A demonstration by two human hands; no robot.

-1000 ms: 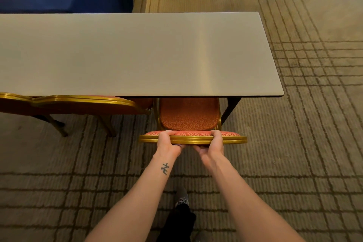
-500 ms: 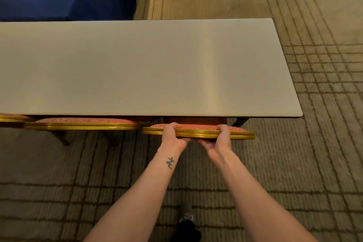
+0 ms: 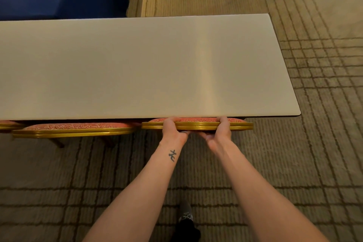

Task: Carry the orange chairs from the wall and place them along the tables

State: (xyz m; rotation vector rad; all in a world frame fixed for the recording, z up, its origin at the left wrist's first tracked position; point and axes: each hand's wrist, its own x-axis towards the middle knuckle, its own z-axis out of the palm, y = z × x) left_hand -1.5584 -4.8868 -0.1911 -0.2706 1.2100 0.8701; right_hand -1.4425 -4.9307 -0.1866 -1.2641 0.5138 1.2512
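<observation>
Orange padded chair with the gold metal frame [image 3: 196, 125] is sitting tucked at the near edge of the long pale grey table [image 3: 137, 65], toward its 3 o'clock end.
Left hand [image 3: 173, 129] and right hand [image 3: 221, 130] are both wrapping fingers over the backrest's top rail, which is running 9-to-3 right at their fingertips, neither hand nearer. Matching chair [image 3: 74, 130] is sitting just beside at 9. Guessing letting go is coming next.

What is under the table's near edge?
Backrest tops show: the held chair, gripped by the left hand and right hand, and a second chair beside it. The table covers their seats.
</observation>
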